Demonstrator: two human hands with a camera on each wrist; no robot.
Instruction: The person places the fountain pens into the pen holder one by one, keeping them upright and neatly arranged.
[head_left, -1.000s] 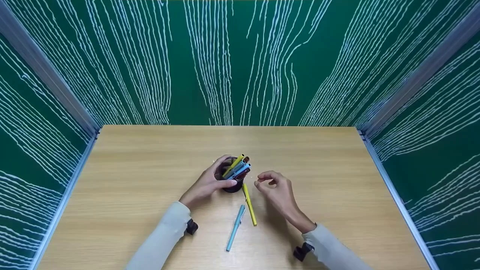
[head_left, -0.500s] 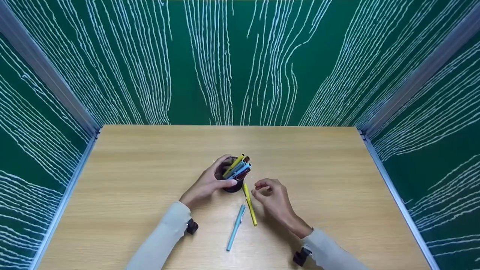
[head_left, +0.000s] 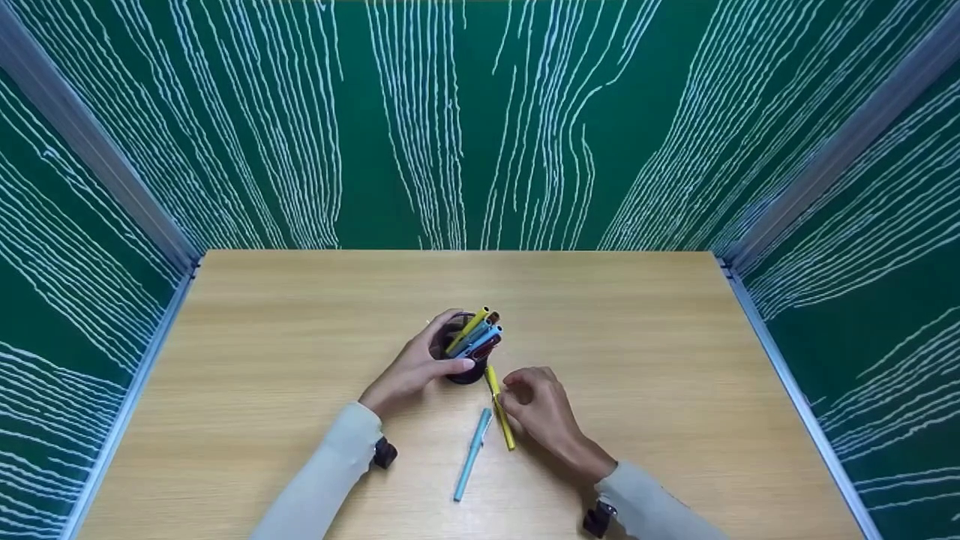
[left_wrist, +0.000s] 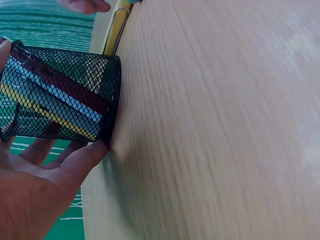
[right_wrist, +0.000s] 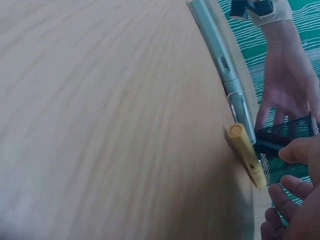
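My left hand [head_left: 412, 369] grips a black mesh pen holder [left_wrist: 60, 95], thumb on the near side and fingers round the far side. Several pens [head_left: 474, 336] lean inside it: yellow, blue, brownish and dark red. On the wood beside its base lies a yellow fountain pen [head_left: 503, 426] with a wire clip. Nearer the front is a light blue fountain pen [head_left: 471, 459], apart from it. My right hand [head_left: 546, 411] hovers just right of the yellow pen. In the right wrist view its thumb and loosely bent fingers [right_wrist: 283, 202] stand apart, holding nothing.
The wooden table [head_left: 300, 315] runs back to a green wall [head_left: 487, 150] with white wavy lines. Metal rails [head_left: 127, 397] edge the left and right sides. Each wrist wears a small black camera [head_left: 385, 453].
My right hand has come down and left toward the yellow pen, nearing its middle. The left hand, the pen holder and both loose pens have stayed put.
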